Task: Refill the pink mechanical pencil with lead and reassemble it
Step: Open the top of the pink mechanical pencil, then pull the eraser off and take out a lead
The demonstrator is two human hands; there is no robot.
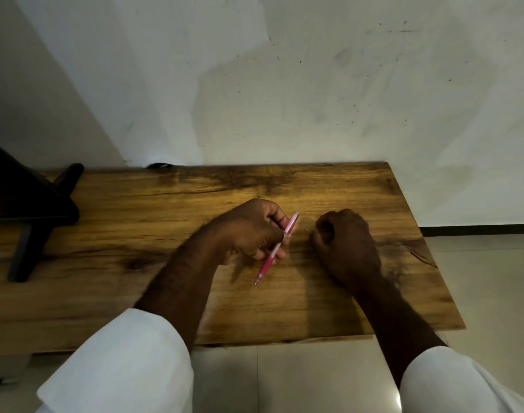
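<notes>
Left fingers [277, 217] curled round the pink mechanical pencil [277, 248], gripping mid-barrel. The pencil is tilted, cap end up and away, tip down toward the person, over the counter [165, 219] middle. Can't tell if the tip touches the wood. Right fingers [320, 234] curled tight with the tips bunched together; can't tell if they pinch anything. Left hand [252, 231] raised, back facing the camera. Right hand [347, 242] knuckles up, low on the counter just right of the pencil, apart from it. 2 white sleeves at the bottom. Black stand [31, 204] at far left, well apart. Counter's right edge is near the right hand, tiled floor [478, 278] beyond it.
</notes>
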